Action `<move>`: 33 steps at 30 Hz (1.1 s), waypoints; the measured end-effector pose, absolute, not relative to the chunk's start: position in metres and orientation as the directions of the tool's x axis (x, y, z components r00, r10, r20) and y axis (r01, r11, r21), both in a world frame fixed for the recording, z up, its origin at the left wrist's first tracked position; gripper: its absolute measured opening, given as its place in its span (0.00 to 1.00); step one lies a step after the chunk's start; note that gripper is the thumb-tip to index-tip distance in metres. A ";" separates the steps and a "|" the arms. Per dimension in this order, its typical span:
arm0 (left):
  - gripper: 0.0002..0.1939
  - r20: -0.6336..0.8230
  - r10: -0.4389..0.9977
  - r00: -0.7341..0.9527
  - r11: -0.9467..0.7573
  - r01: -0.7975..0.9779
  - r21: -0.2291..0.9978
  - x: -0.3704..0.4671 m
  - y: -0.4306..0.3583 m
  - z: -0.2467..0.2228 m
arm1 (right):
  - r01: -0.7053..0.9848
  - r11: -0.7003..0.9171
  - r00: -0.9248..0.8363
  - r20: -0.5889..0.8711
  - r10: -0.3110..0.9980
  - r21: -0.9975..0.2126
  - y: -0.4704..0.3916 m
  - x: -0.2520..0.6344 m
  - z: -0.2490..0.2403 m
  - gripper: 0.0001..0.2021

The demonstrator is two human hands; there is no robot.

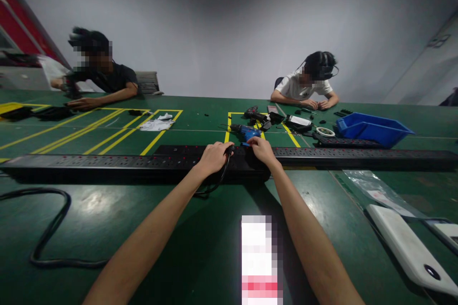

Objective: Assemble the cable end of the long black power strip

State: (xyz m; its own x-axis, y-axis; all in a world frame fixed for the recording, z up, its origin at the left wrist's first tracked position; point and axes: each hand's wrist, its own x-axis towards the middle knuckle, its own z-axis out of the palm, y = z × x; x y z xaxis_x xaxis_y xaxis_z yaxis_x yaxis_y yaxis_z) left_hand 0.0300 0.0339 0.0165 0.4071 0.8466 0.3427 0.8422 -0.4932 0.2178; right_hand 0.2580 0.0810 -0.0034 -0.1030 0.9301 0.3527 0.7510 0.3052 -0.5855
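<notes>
A green table [304, 190] is spreading beneath both hands. Two long black socket strips are lying across it: the near one [107, 163] is passing under the left hand and ending by the right wrist, while the far one [343, 154] is stretching away rightward past the right hand. Two co-workers are sitting beyond the hands, one to the left, one to the right. A blue bin [372, 128] is standing beyond and right of the right hand; its contents are staying out of sight. Nearer, right of the right forearm, a clear plastic bag [365, 182] is lying beside a white power bank [404, 243]. A blue drill [246, 131] is resting just beyond the right hand [264, 150], whose fingers are curling; whether they are gripping anything, I cannot tell. The left hand [215, 157] is grasping a black plug [230, 149] above the near strip, its cord hanging toward the wearer.
</notes>
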 end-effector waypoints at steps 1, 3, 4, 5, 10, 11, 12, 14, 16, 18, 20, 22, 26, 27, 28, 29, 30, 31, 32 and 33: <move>0.21 0.337 0.849 0.408 -0.492 0.843 0.219 0.030 0.035 0.017 | 0.753 0.303 -0.102 0.351 0.931 -0.584 0.081 0.258 -0.003 0.18; 0.21 0.317 0.849 0.424 -0.501 0.835 0.226 0.027 0.038 0.017 | 0.755 0.304 -0.104 0.351 0.930 -0.580 0.080 0.257 -0.003 0.17; 0.22 0.303 0.846 0.438 -0.511 0.828 0.232 0.025 0.040 0.017 | 0.757 0.306 -0.105 0.354 0.929 -0.578 0.079 0.257 -0.003 0.17; 0.22 0.289 0.843 0.454 -0.523 0.818 0.239 0.023 0.043 0.017 | 0.758 0.307 -0.105 0.357 0.928 -0.576 0.079 0.256 -0.002 0.16; 0.24 0.280 0.825 0.490 -0.562 0.765 0.315 0.013 0.049 0.013 | 0.764 0.306 -0.097 0.369 0.924 -0.567 0.078 0.256 -0.002 0.12; 0.23 0.289 0.830 0.476 -0.554 0.762 0.335 0.013 0.050 0.012 | 0.766 0.311 -0.101 0.372 0.923 -0.563 0.078 0.255 -0.002 0.11; 0.23 0.298 0.839 0.456 -0.541 0.763 0.354 0.013 0.050 0.011 | 0.768 0.318 -0.108 0.376 0.920 -0.556 0.078 0.255 -0.001 0.11; 0.22 0.313 0.862 0.400 -0.500 0.778 0.381 0.016 0.051 0.011 | 0.783 0.332 -0.128 0.385 0.914 -0.527 0.076 0.253 0.001 0.11; 0.22 0.325 0.886 0.331 -0.445 0.804 0.395 0.020 0.054 0.012 | 0.819 0.334 -0.148 0.391 0.909 -0.467 0.073 0.247 0.004 0.11; 0.22 0.329 0.909 0.256 -0.380 0.835 0.398 0.025 0.059 0.012 | 0.864 0.321 -0.159 0.395 0.905 -0.387 0.069 0.239 0.007 0.12; 0.22 0.320 0.928 0.193 -0.316 0.860 0.399 0.030 0.065 0.010 | 0.895 0.308 -0.164 0.405 0.899 -0.322 0.063 0.227 0.010 0.15; 0.23 0.301 0.943 0.146 -0.263 0.878 0.399 0.036 0.070 0.008 | 0.914 0.296 -0.171 0.396 0.902 -0.279 0.059 0.214 0.010 0.17; 0.25 0.252 0.962 0.107 -0.200 0.903 0.381 0.044 0.075 0.005 | 0.944 0.231 -0.139 0.352 0.926 -0.234 0.052 0.194 0.007 0.18; 0.25 0.237 0.967 0.097 -0.183 0.908 0.376 0.045 0.076 0.005 | 0.950 0.214 -0.128 0.342 0.931 -0.227 0.051 0.191 0.006 0.19; 0.25 0.219 0.972 0.086 -0.165 0.914 0.371 0.046 0.076 0.005 | 0.955 0.200 -0.120 0.332 0.936 -0.219 0.050 0.188 0.005 0.19; 0.25 0.198 0.977 0.078 -0.147 0.920 0.365 0.047 0.076 0.006 | 0.959 0.192 -0.117 0.322 0.940 -0.211 0.049 0.186 0.005 0.20; 0.25 0.175 0.982 0.071 -0.131 0.925 0.356 0.047 0.075 0.007 | 0.962 0.187 -0.118 0.311 0.943 -0.201 0.049 0.185 0.005 0.21; 0.26 0.152 0.986 0.067 -0.117 0.931 0.346 0.048 0.075 0.008 | 0.964 0.185 -0.123 0.299 0.946 -0.189 0.048 0.184 0.005 0.21; 0.26 0.132 0.989 0.068 -0.109 0.936 0.334 0.048 0.075 0.009 | 0.966 0.185 -0.129 0.289 0.949 -0.178 0.047 0.183 0.005 0.22; 0.27 0.116 0.991 0.071 -0.105 0.942 0.319 0.048 0.074 0.009 | 0.968 0.186 -0.134 0.280 0.951 -0.168 0.047 0.182 0.006 0.22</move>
State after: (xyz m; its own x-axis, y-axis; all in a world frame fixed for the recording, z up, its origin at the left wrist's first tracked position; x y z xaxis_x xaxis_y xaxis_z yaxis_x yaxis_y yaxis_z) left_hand 0.0478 0.0745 0.0092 0.0712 0.9906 0.1165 0.9421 -0.1052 0.3185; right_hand 0.1824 0.0469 0.0056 -0.1344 0.9506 0.2798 0.9680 0.1863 -0.1680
